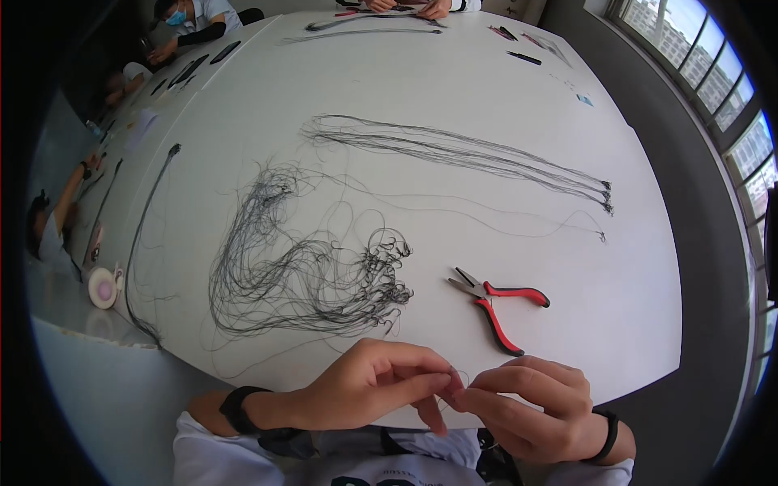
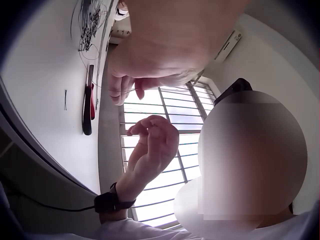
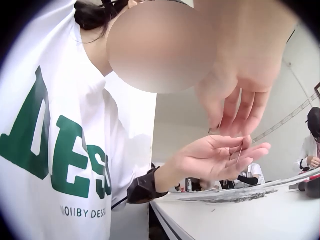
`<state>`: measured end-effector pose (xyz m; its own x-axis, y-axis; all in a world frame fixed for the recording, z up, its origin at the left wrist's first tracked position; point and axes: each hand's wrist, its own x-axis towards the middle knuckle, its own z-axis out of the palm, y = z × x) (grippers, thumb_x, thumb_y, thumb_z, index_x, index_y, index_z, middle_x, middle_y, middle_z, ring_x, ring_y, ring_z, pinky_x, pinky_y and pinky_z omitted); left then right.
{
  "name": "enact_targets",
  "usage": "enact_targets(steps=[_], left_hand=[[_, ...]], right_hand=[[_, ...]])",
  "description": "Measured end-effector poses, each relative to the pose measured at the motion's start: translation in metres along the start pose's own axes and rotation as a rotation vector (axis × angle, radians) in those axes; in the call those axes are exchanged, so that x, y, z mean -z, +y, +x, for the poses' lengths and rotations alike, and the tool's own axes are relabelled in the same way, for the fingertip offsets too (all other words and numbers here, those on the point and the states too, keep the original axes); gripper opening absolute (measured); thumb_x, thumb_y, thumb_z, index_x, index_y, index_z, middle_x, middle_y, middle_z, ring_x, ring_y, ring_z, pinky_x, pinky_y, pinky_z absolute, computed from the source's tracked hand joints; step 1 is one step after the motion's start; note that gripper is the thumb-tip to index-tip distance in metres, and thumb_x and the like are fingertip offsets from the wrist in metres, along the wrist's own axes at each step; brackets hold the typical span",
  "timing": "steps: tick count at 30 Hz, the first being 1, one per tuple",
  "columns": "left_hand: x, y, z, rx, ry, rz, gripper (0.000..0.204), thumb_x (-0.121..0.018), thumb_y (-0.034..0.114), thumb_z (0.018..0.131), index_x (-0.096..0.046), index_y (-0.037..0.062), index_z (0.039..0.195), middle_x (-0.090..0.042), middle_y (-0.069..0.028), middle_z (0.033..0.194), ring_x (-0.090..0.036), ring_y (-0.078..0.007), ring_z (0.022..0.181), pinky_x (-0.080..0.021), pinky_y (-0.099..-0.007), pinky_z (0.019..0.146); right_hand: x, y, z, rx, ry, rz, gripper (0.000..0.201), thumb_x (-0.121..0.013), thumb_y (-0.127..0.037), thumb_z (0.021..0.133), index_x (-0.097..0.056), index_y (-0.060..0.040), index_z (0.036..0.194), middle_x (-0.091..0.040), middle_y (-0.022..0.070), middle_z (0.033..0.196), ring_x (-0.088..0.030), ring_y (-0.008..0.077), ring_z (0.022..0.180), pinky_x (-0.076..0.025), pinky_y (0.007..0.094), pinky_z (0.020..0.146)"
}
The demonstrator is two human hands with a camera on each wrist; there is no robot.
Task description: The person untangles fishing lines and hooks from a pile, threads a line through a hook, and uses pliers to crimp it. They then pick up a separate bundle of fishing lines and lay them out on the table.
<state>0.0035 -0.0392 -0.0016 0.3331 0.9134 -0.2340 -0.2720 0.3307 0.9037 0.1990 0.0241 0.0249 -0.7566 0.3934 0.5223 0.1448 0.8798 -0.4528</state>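
Observation:
Both hands meet low over the table's near edge. My left hand [image 1: 369, 385] pinches a thin fishing line [image 1: 463, 377] between thumb and forefinger, its other fingers loosely spread. Opposite it, my right hand [image 1: 539, 409] has thumb and forefinger pinched on a small dark bent piece, like a fish hook [image 3: 212, 132], seen in the right wrist view. The fingertips of both hands almost meet and partly hide the work. Beyond the left hand lies a tangled pile of dark lines [image 1: 267, 275], with fish hooks [image 1: 393, 271] bunched at its right end.
Red-handled pliers [image 1: 494, 304] lie with jaws apart beyond the right hand. A long bundle of hooked lines [image 1: 454, 154] stretches across the white table [image 1: 454, 89]. Another thin bundle [image 1: 142, 227] lies at left, near a round white-pink object [image 1: 103, 287]. Other people sit at the far sides.

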Motion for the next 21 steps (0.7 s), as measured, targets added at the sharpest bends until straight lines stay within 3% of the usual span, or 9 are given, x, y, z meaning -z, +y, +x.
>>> enact_targets(steps=[2,3,6,11,16,20,21], left_hand=[[0.001,0.009,-0.004,0.158,-0.125,-0.068,0.02,-0.045,0.0,0.094,-0.058,-0.01,0.104,-0.066,-0.0167,0.089,-0.063,-0.0149,0.071,-0.052,-0.0247,0.066],[0.001,0.007,-0.005,0.143,-0.139,-0.09,0.02,-0.046,0.0,0.093,-0.059,-0.0108,0.103,-0.066,-0.0145,0.082,-0.059,-0.0112,0.062,-0.048,-0.0222,0.057],[0.006,0.013,-0.005,0.195,-0.167,-0.052,0.021,-0.048,0.001,0.093,-0.061,-0.0099,0.104,-0.066,-0.0127,0.08,-0.054,-0.0084,0.057,-0.044,-0.02,0.054],[0.007,0.007,-0.001,0.2,-0.144,-0.1,0.021,-0.05,0.002,0.092,-0.062,-0.0084,0.106,-0.064,-0.0099,0.076,-0.051,-0.0065,0.058,-0.041,-0.0184,0.053],[0.009,0.002,0.0,0.285,-0.143,-0.113,0.022,-0.051,0.002,0.091,-0.062,-0.0076,0.107,-0.063,-0.0082,0.074,-0.052,-0.0067,0.063,-0.041,-0.0192,0.054],[0.006,-0.01,-0.002,0.145,-0.091,-0.097,0.02,-0.052,0.002,0.091,-0.063,-0.0073,0.106,-0.063,-0.0087,0.076,-0.054,-0.009,0.066,-0.043,-0.0218,0.057],[0.004,-0.011,-0.002,0.103,-0.039,-0.145,0.02,-0.052,0.002,0.091,-0.063,-0.007,0.105,-0.062,-0.0092,0.077,-0.054,-0.0099,0.067,-0.044,-0.0227,0.058]], right_hand=[[0.0,0.003,0.0,-0.033,0.006,0.027,0.026,-0.074,0.002,0.06,-0.068,-0.0044,0.085,-0.061,0.005,0.072,-0.06,0.0149,0.056,-0.046,0.0235,0.045],[0.0,0.003,0.0,-0.056,0.004,0.039,0.026,-0.074,0.002,0.06,-0.068,-0.0045,0.084,-0.061,0.0052,0.072,-0.06,0.0155,0.057,-0.046,0.0238,0.046],[0.0,0.006,0.001,-0.097,-0.016,0.086,0.024,-0.074,0.002,0.061,-0.068,-0.0043,0.084,-0.061,0.0054,0.07,-0.06,0.0161,0.057,-0.047,0.0243,0.047],[-0.002,0.01,0.0,-0.139,-0.042,0.141,0.023,-0.073,0.003,0.062,-0.069,-0.0046,0.083,-0.062,0.0052,0.07,-0.06,0.0157,0.058,-0.047,0.0249,0.049],[-0.002,0.023,-0.004,-0.012,-0.096,0.182,0.024,-0.07,0.002,0.063,-0.066,-0.003,0.086,-0.059,0.0035,0.077,-0.056,0.0144,0.059,-0.046,0.0258,0.048],[-0.004,0.026,-0.005,-0.009,-0.135,0.19,0.028,-0.07,0.002,0.065,-0.065,-0.0008,0.092,-0.061,0.0055,0.079,-0.059,0.0167,0.062,-0.047,0.0268,0.05],[-0.007,0.024,-0.006,-0.093,-0.089,0.228,0.03,-0.069,0.003,0.069,-0.063,-0.0002,0.098,-0.062,0.0071,0.084,-0.06,0.0169,0.064,-0.048,0.027,0.052]])
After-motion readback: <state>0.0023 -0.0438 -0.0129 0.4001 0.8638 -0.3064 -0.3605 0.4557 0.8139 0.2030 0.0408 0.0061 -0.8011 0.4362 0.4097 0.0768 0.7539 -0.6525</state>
